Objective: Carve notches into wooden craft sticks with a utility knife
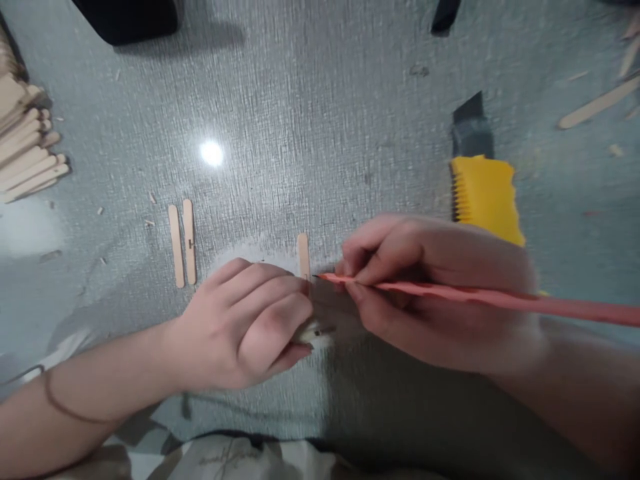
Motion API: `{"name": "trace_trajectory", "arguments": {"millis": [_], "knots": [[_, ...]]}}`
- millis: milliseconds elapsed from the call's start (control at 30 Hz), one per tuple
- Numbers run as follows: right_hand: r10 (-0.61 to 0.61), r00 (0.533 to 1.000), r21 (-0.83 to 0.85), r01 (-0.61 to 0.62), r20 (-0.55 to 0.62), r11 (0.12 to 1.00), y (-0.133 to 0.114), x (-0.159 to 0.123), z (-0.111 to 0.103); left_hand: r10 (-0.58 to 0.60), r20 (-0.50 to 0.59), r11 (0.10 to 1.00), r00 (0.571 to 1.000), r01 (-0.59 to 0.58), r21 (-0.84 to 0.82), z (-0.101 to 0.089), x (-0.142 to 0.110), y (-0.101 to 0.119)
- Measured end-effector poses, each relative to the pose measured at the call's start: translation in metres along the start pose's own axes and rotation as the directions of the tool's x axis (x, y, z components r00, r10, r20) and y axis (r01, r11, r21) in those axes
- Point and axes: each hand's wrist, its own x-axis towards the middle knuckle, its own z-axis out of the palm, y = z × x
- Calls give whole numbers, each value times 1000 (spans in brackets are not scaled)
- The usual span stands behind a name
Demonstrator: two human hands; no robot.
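Right fingers (375,315) clamped on red pencil (500,299), tip beside craft stick (303,252)!
Left fingers (275,323) curl over it on the tabletop (300,140), grip hidden; light pressure could let it skid.

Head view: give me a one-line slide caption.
Left hand at a wooden stick, right hand holding a red pencil, its tip beside the stick; two more sticks nearby.

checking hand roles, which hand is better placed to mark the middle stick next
Likely the right hand: it holds the pencil, tip beside the stick; the left hand partly covers it.
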Motion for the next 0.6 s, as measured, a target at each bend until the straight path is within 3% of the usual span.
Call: {"name": "trace_trajectory", "arguments": {"millis": [133, 267, 433, 600], "knots": [[17, 993, 78, -8, -118, 997, 2, -4, -1, 56, 38, 994, 998, -52, -91, -6, 4, -9], [109, 967, 151, -75, -231, 986, 4, -6, -1, 76, 54, 982, 996, -65, -176, -9, 7, -17], [-52, 983, 29, 58, -178, 998, 7, -6, -2, 148, 122, 980, 981, -129, -149, -11, 9, -23], [-68, 985, -2, 69, -156, 998, 7, -5, -1, 179, 146, 981, 973, -164, -106, -12, 11, -24]]}}
